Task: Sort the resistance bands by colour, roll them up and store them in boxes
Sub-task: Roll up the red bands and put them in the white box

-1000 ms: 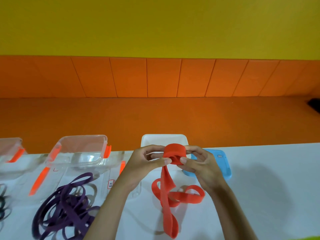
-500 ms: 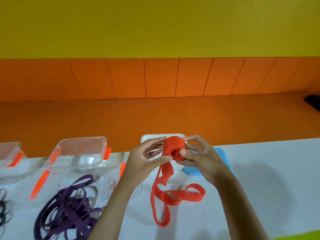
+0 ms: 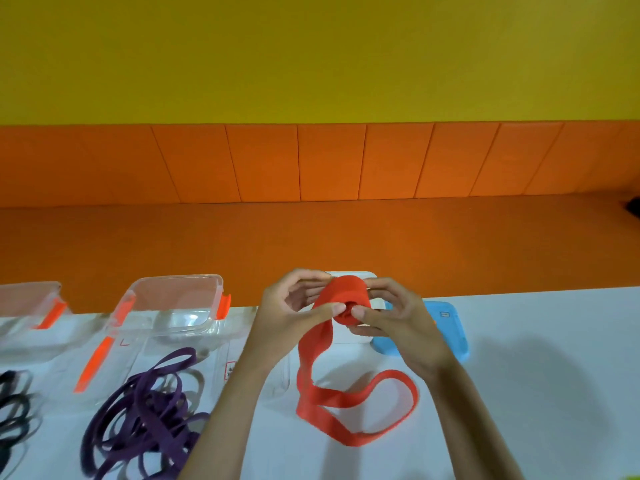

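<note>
Red resistance band (image 3: 347, 298), partly wound into a thick roll, is held up between both hands above a white table (image 3: 540, 382). The left hand (image 3: 294, 311) grips the roll's left side, thumb pressed on its front. The right hand (image 3: 398, 322) pinches the right side, thumb at the roll's centre. Below the hands, the unrolled tail drops from the roll and lies in a loose loop on the table.

Just behind the hands sits a white container (image 3: 367, 276), mostly hidden, and beside the right hand a blue lid (image 3: 450, 330). Left of the left hand stands a clear box (image 3: 180, 299) with orange clips. A tangle of purple bands (image 3: 149, 414) lies nearer the person, and black bands (image 3: 14, 407) further left.

The step in hand looks like rolling, roughly half done for this band. Next, the hands likely need to turn the roll and feed the slack in evenly, keeping tension so the coil does not spring apart.
</note>
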`<action>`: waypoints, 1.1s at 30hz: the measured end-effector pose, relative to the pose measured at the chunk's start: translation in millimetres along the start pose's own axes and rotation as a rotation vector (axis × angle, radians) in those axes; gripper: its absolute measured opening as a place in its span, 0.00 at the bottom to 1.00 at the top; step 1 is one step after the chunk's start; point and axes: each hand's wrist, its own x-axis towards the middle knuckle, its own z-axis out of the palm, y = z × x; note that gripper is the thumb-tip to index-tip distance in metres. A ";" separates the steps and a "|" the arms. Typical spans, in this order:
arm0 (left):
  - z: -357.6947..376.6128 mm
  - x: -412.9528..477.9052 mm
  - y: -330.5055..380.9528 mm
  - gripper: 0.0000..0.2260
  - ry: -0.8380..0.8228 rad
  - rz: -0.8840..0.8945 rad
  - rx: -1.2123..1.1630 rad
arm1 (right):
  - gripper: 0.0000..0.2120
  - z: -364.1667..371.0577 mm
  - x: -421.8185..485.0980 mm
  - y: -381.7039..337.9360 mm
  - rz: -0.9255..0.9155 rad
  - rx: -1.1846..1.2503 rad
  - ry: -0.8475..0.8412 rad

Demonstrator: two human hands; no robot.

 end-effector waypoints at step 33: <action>-12.9 17.9 7.7 0.23 0.048 0.001 -0.013 | 0.20 11.5 22.3 -15.9 -0.037 0.140 -0.003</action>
